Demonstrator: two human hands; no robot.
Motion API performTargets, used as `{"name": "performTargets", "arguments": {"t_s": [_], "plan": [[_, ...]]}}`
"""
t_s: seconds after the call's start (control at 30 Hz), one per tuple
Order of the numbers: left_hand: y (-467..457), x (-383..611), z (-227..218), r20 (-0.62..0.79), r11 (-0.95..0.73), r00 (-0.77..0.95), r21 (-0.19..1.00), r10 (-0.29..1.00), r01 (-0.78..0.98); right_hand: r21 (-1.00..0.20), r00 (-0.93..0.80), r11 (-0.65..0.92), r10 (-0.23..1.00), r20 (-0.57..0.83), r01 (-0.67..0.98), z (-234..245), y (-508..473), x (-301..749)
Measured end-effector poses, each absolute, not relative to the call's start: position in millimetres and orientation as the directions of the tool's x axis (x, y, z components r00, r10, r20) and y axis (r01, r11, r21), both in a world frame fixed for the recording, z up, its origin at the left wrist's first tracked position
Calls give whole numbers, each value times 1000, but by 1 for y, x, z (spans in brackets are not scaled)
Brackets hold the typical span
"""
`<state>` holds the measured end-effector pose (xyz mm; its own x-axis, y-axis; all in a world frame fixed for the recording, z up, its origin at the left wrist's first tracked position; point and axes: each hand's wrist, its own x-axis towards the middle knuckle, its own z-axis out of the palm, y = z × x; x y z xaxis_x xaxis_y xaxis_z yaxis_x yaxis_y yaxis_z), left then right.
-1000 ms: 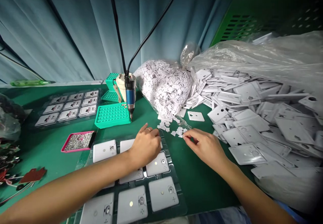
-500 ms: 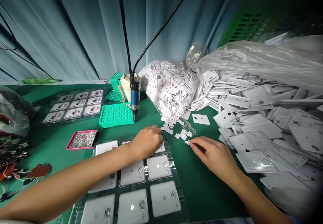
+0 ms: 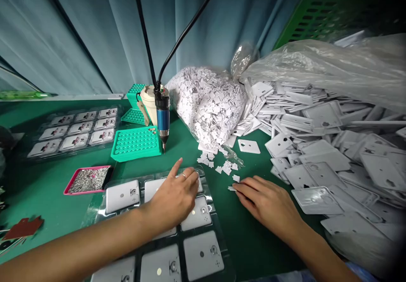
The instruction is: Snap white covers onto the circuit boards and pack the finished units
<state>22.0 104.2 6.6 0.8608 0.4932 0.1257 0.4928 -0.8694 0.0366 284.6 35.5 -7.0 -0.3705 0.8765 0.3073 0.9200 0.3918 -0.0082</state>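
Here we have a small white piece, a flat, pale chip of plastic. It lies on the green mat at about nine o'clock from the right hand, just beside the right rim of the clear tray. More chips like it are strewn at twelve o'clock from it, below the mouth of a bulging clear bag. The piece is too small for us to read its shape or holes. The fingertips meet its edge, so it may be pinched or merely touched, and we cannot tell whether that hand grips it. Our left hand covers most of the tray's upper middle white plate, and what lies under the palm is hidden. The tray's nearest row is cut off at six o'clock. The right hand lies low and flat on the mat with its fingers stretched together toward nine o'clock and the forearm running off at five o'clock. The left hand is open and holds nothing: the index finger points up toward twelve o'clock, and the other fingers, one wearing a ring, curl loosely over the plate. A blue hanging screwdriver is at twelve o'clock from it, and a heap of white covers fills the mat at two o'clock.
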Motion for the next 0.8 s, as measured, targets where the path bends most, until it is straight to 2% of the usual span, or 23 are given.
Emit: {"name": "performTargets", "arguments": {"t_s": [0.13,0.27,0.37,0.43,0.5,0.63,0.73,0.8], "plan": [[111,8,10,111,-839,838,187,535,511,-132,-285,327,922,262,936,-9,38,281],[114,3,15,78,-786,803,278,591,552,-192,-273,293,954,124,937,-12,41,274],[114,14,19,-5,-760,773,174,635,626,-271,-236,241,970,55,932,-13,39,271],[114,25,22,-48,-761,765,76,643,644,-305,-228,241,971,77,921,-13,36,270],[116,33,24,-58,-760,760,31,647,649,-366,-209,243,969,130,898,-12,32,268],[122,31,25,16,-765,766,77,643,640,-611,-52,146,984,168,778,-4,24,258],[119,21,26,145,-776,768,226,624,589,-785,90,23,991,100,619,8,23,243],[111,15,29,221,-788,765,303,605,536,-865,117,-23,992,41,501,16,26,231]]}}
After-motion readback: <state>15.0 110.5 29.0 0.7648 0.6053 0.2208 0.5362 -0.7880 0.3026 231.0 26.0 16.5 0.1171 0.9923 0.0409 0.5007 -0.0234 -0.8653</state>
